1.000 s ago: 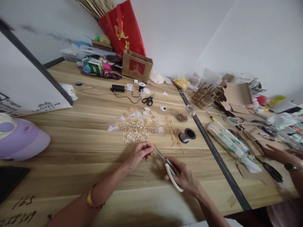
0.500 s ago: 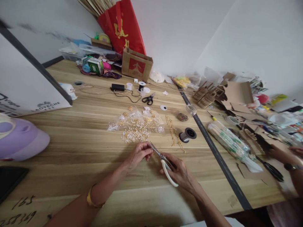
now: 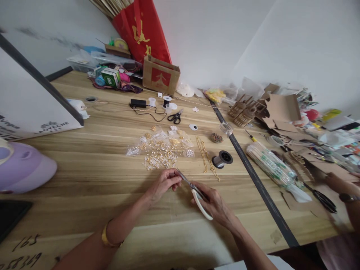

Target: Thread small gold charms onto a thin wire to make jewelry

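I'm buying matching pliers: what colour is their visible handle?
The handle is white, clearest in the head view.

Pliers (image 3: 192,186), lower centre: grey metal nose, smooth white plastic-looking grip. Tabletop (image 3: 95,183): wood grain, smooth, low sheen. Beads (image 3: 160,160) mid-frame: glossy, clear and gold-toned, near shiny clear plastic packets (image 3: 132,150). Chains (image 3: 203,156) right of centre: gold-coloured metal, bright. Wire spool (image 3: 222,160) beside: dark plastic-looking flange, metallic wind. Appliance (image 3: 35,168), left edge: smooth lilac plastic. Carrier (image 3: 168,83), upper centre: matt brown paper.
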